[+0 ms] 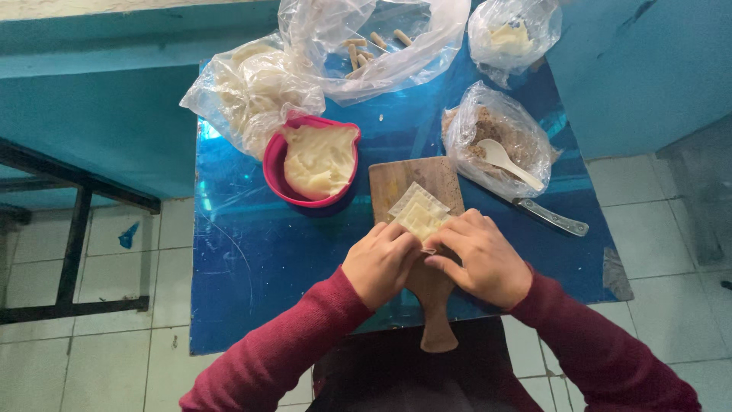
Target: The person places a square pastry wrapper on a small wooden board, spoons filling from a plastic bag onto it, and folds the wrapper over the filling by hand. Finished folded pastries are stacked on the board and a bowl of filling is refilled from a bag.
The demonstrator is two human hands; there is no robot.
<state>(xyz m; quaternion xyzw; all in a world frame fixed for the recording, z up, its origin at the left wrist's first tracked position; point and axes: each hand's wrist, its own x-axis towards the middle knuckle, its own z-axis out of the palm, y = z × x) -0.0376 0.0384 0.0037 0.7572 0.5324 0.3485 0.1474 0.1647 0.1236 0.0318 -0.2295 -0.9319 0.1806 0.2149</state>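
A pale square wrapper sheet (418, 211) lies on a wooden cutting board (402, 181) with a handle pointing toward me. My left hand (379, 262) and my right hand (480, 256) meet at the sheet's near corner, fingertips pinching its edge. Both sleeves are dark red. What lies under the fingers is hidden.
On the small blue table (252, 259) stand a pink bowl (276, 164) of pale paste, a bag of brown filling (499, 137) with a white spoon (507, 162), a knife (549, 217), a bag of wrappers (248, 88), a bag of rolled sticks (377, 46) and a small bag (512, 34). Tiled floor surrounds it.
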